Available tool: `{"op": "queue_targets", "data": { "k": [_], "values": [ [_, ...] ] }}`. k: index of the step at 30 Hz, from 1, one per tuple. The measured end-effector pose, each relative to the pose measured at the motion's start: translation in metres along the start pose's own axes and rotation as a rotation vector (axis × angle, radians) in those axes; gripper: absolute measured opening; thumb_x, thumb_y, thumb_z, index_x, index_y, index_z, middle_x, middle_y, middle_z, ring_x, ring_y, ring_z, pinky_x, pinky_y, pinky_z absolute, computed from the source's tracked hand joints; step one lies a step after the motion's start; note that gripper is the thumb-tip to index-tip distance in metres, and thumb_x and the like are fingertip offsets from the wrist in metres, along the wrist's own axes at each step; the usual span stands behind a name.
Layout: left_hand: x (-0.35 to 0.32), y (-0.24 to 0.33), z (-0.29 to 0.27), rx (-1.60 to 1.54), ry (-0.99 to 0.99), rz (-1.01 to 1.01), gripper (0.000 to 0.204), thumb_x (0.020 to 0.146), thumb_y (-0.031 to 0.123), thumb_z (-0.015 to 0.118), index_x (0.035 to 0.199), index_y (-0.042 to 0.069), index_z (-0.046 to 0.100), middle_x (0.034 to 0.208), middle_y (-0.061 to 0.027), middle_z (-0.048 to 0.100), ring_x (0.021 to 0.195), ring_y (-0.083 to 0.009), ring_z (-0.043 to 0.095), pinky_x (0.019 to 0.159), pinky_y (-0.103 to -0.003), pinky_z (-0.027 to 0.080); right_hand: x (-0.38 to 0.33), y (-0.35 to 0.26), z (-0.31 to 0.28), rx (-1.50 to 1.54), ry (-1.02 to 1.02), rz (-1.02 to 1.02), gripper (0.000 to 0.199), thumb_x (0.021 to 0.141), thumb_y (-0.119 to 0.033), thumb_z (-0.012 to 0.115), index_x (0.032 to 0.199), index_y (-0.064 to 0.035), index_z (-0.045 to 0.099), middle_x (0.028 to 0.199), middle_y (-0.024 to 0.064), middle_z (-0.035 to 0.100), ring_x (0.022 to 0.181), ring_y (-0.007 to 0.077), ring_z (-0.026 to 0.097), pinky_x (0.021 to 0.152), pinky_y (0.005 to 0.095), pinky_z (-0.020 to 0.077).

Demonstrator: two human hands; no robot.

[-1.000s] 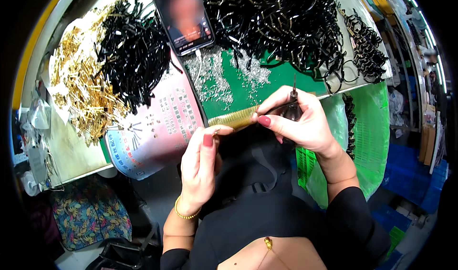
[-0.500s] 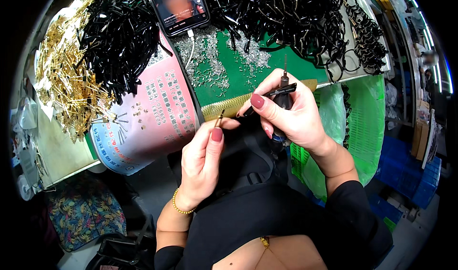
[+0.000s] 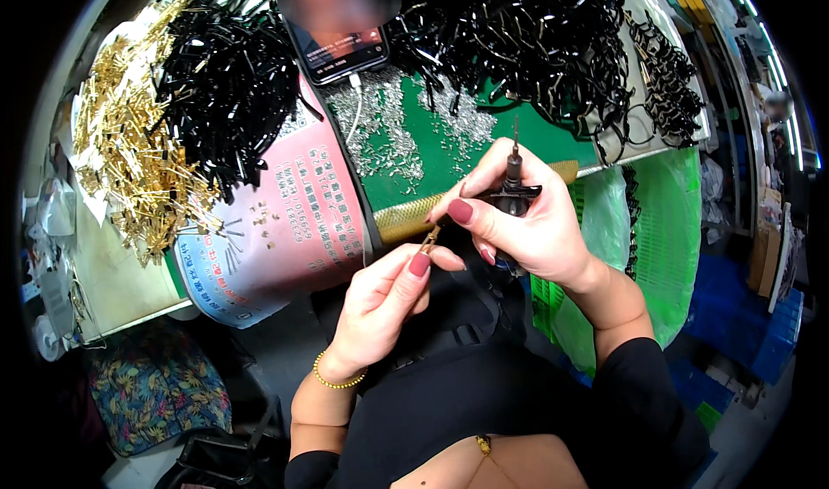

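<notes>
My left hand (image 3: 380,303) pinches a small, slim gold metal part (image 3: 431,238) between thumb and fingers. Close by, my right hand (image 3: 542,234) is wrapped round a dark screwdriver (image 3: 513,168), its thin bit pointing away from me. A slim black piece like a spectacle temple (image 3: 518,193) lies across the same hand's fingers. The right thumb and fingertip meet at the black piece's near end, almost touching the gold part. Whether the two parts are joined, I cannot tell. Both hands are held above the near edge of the table.
Small silver screws or pins (image 3: 380,131) lie scattered on the green mat (image 3: 436,178). Beyond are heaps of black temple pieces (image 3: 535,49) and gold metal parts (image 3: 129,144). A phone (image 3: 341,49) on a white cable plays a video. A green basket (image 3: 665,256) stands at right.
My left hand has moved right and up, bringing the gold part close to the right fingertips. The right hand keeps the screwdriver and black piece, nearly in place.
</notes>
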State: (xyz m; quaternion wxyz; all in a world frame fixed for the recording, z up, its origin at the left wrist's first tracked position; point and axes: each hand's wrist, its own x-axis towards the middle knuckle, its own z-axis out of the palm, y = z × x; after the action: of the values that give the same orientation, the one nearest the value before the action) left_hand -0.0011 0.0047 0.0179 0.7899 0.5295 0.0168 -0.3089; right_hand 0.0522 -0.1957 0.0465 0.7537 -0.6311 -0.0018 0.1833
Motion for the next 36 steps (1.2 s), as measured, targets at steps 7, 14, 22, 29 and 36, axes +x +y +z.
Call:
{"op": "queue_targets", "data": {
  "k": [7, 14, 22, 29, 36],
  "values": [
    [0.000, -0.003, 0.005, 0.107, -0.007, 0.074, 0.033, 0.110, 0.029, 0.047, 0.096, 0.003, 0.063, 0.067, 0.0066, 0.045, 0.059, -0.0024, 0.037, 0.055, -0.021, 0.029, -0.001, -0.010, 0.000, -0.071, -0.110, 0.134, 0.015, 0.093, -0.005, 0.074, 0.098, -0.0031, 0.060, 0.083, 0.0001, 0.065, 0.068, 0.0022, 0.058, 0.058, 0.0177, 0.0450],
    [-0.006, -0.006, -0.005, 0.211, 0.209, 0.155, 0.026, 0.110, 0.023, 0.045, 0.103, 0.003, 0.060, 0.077, 0.0042, 0.050, 0.064, -0.0029, 0.040, 0.059, -0.021, 0.035, -0.006, -0.045, -0.043, -1.077, -0.226, 0.060, 0.041, 0.094, -0.015, 0.063, 0.126, -0.0032, 0.040, 0.106, 0.0196, 0.059, 0.094, 0.0319, 0.068, 0.082, 0.0416, 0.0533],
    [0.017, -0.004, -0.002, 0.426, 0.406, 0.345, 0.022, 0.107, 0.007, 0.047, 0.123, -0.005, 0.057, 0.119, -0.0160, 0.072, 0.060, -0.0062, 0.055, 0.058, -0.021, 0.048, 0.006, -0.032, -0.051, -1.578, -0.291, -0.208, 0.041, 0.095, -0.015, 0.062, 0.135, -0.0207, 0.057, 0.094, 0.0134, 0.053, 0.070, 0.0268, 0.066, 0.054, 0.0378, 0.0528],
    [0.050, 0.017, 0.005, 0.412, 0.282, 0.245, 0.025, 0.110, 0.011, 0.042, 0.128, -0.003, 0.051, 0.132, -0.0169, 0.063, 0.065, -0.0038, 0.055, 0.055, -0.018, 0.051, 0.014, -0.030, -0.050, -1.537, -0.300, -0.183, 0.042, 0.094, -0.013, 0.061, 0.135, -0.0220, 0.057, 0.092, 0.0154, 0.053, 0.065, 0.0287, 0.066, 0.054, 0.0386, 0.0526],
    [0.026, 0.006, -0.004, 0.398, 0.382, 0.247, 0.024, 0.109, 0.013, 0.045, 0.124, -0.002, 0.056, 0.114, -0.0141, 0.070, 0.064, -0.0036, 0.056, 0.054, -0.018, 0.049, 0.020, -0.032, -0.051, -1.564, -0.351, -0.134, 0.044, 0.093, -0.013, 0.060, 0.136, -0.0228, 0.056, 0.092, 0.0174, 0.055, 0.065, 0.0306, 0.066, 0.054, 0.0400, 0.0531]
  ]
}}
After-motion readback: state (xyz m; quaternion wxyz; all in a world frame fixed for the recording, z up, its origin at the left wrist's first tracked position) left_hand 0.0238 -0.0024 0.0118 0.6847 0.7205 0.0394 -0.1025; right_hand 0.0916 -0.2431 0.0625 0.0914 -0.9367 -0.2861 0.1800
